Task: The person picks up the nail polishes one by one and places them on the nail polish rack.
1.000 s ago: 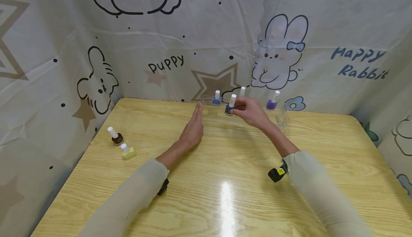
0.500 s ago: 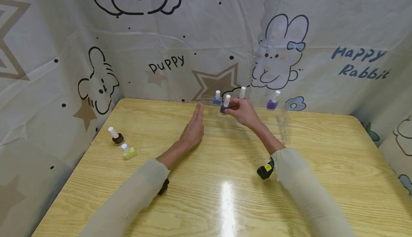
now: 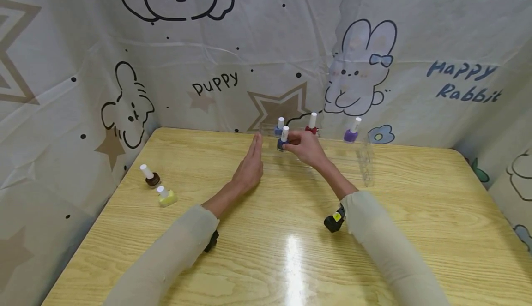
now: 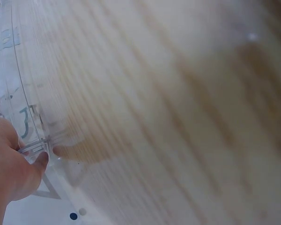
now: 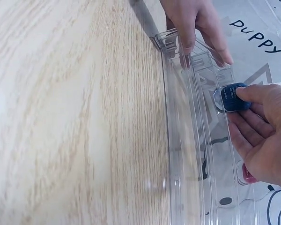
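Behind the right hand [image 3: 306,149], a red bottle [image 3: 312,126] stands partly hidden.

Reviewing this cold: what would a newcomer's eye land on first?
First, the right hand pinching a dark blue bottle at the clear rack, whose left end the left hand touches. Next, the brown bottle and yellow bottle near the table's left edge. Behind everything hangs the cartoon-printed cloth.

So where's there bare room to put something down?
The table is bare between the sleeves, and from the right sleeve to the right edge. By the clear rack it's crowded: left hand, right hand, dark blue bottle, light blue bottle, red bottle, purple bottle. A brown bottle and yellow bottle fill some left-side space.
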{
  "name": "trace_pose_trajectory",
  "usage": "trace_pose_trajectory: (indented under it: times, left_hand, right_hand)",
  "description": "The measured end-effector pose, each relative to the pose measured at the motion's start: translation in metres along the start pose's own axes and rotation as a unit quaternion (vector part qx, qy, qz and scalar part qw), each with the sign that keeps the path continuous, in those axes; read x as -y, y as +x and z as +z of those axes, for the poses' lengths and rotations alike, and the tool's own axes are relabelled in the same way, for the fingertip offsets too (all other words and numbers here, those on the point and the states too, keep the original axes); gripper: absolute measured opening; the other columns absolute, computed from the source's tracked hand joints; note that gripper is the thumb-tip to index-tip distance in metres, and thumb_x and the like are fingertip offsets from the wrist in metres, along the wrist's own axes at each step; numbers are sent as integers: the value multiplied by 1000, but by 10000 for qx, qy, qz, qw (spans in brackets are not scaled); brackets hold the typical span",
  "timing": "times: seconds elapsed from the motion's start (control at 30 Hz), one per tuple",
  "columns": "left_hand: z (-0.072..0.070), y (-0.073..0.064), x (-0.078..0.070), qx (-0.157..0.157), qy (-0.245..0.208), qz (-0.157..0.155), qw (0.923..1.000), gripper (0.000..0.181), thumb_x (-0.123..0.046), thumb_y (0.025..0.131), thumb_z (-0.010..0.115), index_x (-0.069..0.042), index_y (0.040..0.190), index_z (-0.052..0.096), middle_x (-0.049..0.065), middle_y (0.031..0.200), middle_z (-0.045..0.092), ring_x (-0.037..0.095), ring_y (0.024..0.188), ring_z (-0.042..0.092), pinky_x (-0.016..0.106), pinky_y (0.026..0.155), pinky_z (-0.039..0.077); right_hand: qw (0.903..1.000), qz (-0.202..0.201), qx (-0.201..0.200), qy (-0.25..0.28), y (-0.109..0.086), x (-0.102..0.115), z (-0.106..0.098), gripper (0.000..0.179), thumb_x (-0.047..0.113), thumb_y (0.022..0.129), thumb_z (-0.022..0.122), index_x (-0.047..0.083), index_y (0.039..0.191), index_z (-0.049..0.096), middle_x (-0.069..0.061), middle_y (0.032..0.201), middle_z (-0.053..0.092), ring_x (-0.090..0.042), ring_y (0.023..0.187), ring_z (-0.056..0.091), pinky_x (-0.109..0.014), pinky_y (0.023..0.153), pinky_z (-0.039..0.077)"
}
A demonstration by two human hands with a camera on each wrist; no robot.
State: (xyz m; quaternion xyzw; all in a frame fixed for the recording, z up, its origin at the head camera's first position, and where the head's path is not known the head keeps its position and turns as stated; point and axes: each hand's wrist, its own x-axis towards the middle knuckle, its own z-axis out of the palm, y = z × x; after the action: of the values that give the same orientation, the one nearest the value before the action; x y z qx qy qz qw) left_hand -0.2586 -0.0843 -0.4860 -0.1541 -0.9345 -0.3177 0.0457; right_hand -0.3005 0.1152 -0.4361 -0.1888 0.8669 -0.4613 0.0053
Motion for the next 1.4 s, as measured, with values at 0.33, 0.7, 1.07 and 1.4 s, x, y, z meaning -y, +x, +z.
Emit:
trace_pose_trajectory:
  times: [0.33, 0.7, 1.07, 1.4]
  left_hand:
    - [-2, -1, -1, 63, -91, -47, 9999, 73, 8, 101, 39, -3, 160, -2, 12, 166, -4, 26, 149, 14, 38, 103, 43]
    - [-3, -2, -2, -4, -91, 21, 10000, 73, 8, 101, 39, -3, 159, -2, 16, 166, 0, 25, 149, 12, 38, 109, 38]
    - [-2, -1, -2, 40, -87, 22, 10000, 72, 8, 101, 39, -2, 159, -3, 12, 166, -4, 25, 149, 12, 37, 105, 41]
    - [0, -1, -2, 22, -79, 16, 10000, 74, 9, 100, 39, -3, 159, -4, 14, 166, -2, 25, 149, 13, 34, 88, 49]
  right_hand:
    - [9998, 167, 78, -124, 0, -2, 7, 29, 7, 91, 73, -2, 119, 71, -17, 111, 72, -29, 100, 68, -41, 86, 55]
    - [9998, 183, 33, -64, 2, -4, 11, 28, 7, 91, 73, -2, 118, 71, -17, 112, 71, -29, 100, 68, -41, 85, 55]
    - [9996, 237, 127, -30, 2, -5, 11, 30, 9, 93, 72, -2, 120, 69, -16, 114, 70, -28, 102, 68, -40, 87, 55]
    - [9989, 234, 278, -282, -19, -5, -19, 35, 12, 95, 68, -3, 126, 66, -22, 120, 67, -31, 107, 65, -43, 89, 54]
